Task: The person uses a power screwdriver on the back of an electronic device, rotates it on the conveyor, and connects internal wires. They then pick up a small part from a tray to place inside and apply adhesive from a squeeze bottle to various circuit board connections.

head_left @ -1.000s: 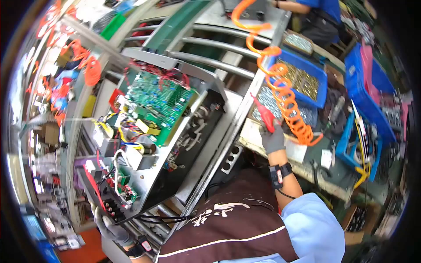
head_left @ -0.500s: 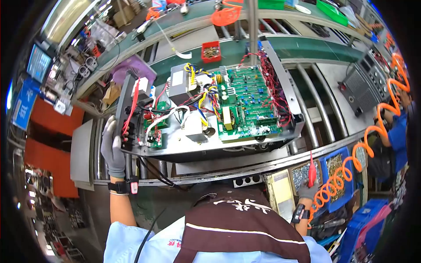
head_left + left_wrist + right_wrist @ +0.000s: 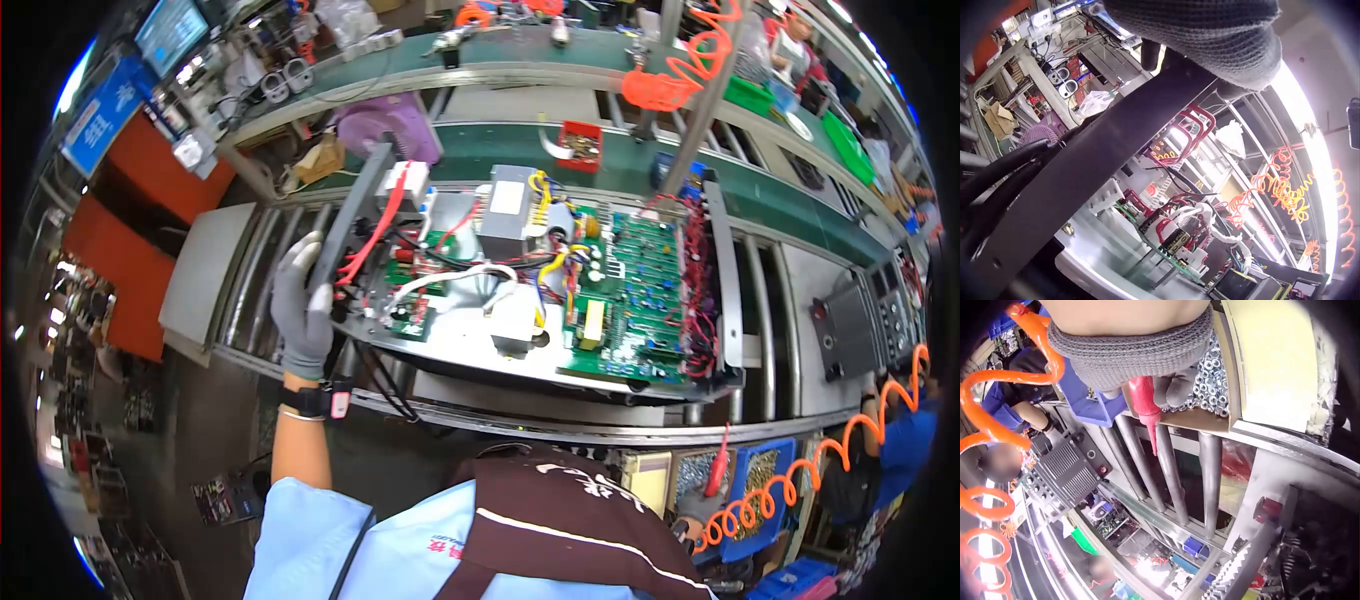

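An opened metal chassis (image 3: 450, 345) with a green circuit board (image 3: 640, 290), a grey transformer and coloured wires lies on the roller conveyor. My gloved left hand (image 3: 303, 305) grips the black end panel (image 3: 355, 225) at its left end; in the left wrist view the glove (image 3: 1210, 44) lies over the edge of this dark panel (image 3: 1097, 150). My gloved right hand (image 3: 692, 505) holds a red bottle with a thin nozzle (image 3: 717, 470) over the parts bins. The right wrist view shows fingers (image 3: 1175, 389) curled beside the red bottle (image 3: 1144, 403), its nozzle away from the palm.
Metal nuts fill a cardboard box (image 3: 1230, 422), next to a blue bin (image 3: 745, 535). An orange coiled hose (image 3: 790, 480) runs past my right hand. Another grey unit (image 3: 850, 325) stands at the right, near another person (image 3: 905, 440). Behind the chassis sits a red tray (image 3: 580, 147).
The view has swung, so the chassis now appears level and further right. My left hand stays at the chassis's end panel. My right hand still holds the red bottle, lower in view.
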